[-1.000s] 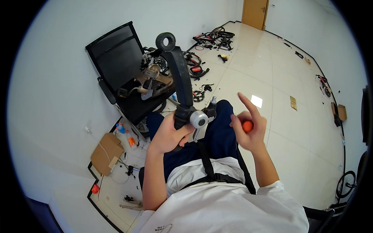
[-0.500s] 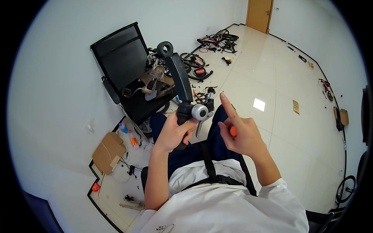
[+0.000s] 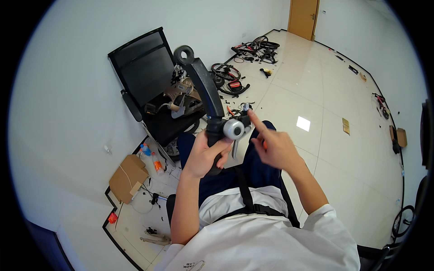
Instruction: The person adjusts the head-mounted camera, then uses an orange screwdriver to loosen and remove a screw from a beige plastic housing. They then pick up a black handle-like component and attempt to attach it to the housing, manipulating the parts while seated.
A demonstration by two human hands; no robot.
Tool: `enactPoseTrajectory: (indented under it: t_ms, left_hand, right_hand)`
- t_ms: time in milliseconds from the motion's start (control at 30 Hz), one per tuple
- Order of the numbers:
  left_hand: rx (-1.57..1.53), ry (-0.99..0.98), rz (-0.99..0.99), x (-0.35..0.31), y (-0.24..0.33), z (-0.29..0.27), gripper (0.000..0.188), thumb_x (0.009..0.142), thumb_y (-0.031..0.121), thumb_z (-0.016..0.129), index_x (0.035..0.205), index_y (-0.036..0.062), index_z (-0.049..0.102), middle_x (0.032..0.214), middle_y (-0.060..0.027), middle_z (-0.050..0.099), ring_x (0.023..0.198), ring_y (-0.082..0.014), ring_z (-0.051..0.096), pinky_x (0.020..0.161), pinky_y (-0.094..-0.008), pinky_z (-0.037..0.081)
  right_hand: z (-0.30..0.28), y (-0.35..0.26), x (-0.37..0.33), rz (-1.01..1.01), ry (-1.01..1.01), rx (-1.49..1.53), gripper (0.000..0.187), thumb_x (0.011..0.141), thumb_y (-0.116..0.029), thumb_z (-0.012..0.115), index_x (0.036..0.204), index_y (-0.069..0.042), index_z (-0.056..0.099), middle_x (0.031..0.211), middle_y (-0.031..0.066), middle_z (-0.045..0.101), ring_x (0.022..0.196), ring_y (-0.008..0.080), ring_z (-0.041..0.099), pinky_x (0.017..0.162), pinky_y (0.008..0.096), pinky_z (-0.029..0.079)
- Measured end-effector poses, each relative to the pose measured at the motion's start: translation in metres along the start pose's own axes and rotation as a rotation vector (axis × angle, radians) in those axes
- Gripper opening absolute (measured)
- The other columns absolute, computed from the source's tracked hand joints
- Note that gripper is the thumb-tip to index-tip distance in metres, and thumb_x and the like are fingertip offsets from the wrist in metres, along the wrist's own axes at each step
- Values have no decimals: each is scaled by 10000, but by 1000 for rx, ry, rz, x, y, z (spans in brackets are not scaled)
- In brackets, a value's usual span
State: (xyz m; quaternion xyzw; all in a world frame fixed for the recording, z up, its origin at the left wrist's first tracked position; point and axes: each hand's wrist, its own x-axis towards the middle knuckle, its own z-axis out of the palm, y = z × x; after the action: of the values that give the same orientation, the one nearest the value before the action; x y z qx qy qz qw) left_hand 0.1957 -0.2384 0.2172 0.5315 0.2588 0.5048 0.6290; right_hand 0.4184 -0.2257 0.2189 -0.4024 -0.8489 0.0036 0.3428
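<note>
My left hand (image 3: 204,154) is closed around the black grip at the lower end of a bicycle handlebar (image 3: 205,86), which rises tilted up and to the left to a ring-shaped end. A silver bell (image 3: 233,129) sits on the bar just above my thumb. To its right is a brake lever (image 3: 235,147) with its black clamp and a small silver fitting (image 3: 246,107) on top. My right hand (image 3: 279,148) has its index finger stretched to that fitting, at or touching it. Its other fingers are curled around an orange thing (image 3: 265,145), mostly hidden.
A black office chair (image 3: 135,67) on the left bears a brown bicycle part with a pedal. Bicycle parts and wheels (image 3: 257,49) lie on the tiled floor ahead. Bottles (image 3: 157,163) and a cardboard box (image 3: 129,178) are at lower left. A wheel (image 3: 402,221) leans at right.
My right hand has moved left, bringing its index fingertip from beside the brake assembly to the small silver fitting. The handlebar's upper end has tilted left. My left hand keeps its grip.
</note>
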Motion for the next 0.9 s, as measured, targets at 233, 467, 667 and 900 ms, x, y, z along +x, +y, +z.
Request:
enactPoseTrajectory:
  t_ms: [233,467,667,900]
  left_hand:
    - [-198,-55,257,-12,-32,-5,194,868,62,655,991,-15,526,656,-92,566,488,-160,550,480,-302,465]
    - [-355,-70,271,-1,-58,12,346,821,4,696,1117,24,519,881,-115,663,781,-181,648,686,-319,532]
    - [-442,-156,337,-3,-46,20,386,817,-32,682,1145,55,498,991,-153,633,824,-182,644,647,-300,541]
    - [-273,-52,250,-8,-49,5,332,828,-53,655,1130,23,537,917,-126,651,692,-181,646,541,-279,520]
  right_hand:
    - [2,-4,-18,323,231,627,582,817,-58,693,1369,-46,511,633,51,649,501,56,497,525,203,400]
    - [-35,-57,-12,-196,399,436,540,715,75,604,1254,58,588,632,45,623,465,89,548,451,232,429]
    - [-47,-24,-5,-210,89,45,694,695,20,622,1377,-51,511,600,61,576,442,234,538,443,323,430]
    - [-43,-46,-18,-412,-6,45,644,660,10,687,1286,-56,552,597,36,572,431,182,542,426,313,443]
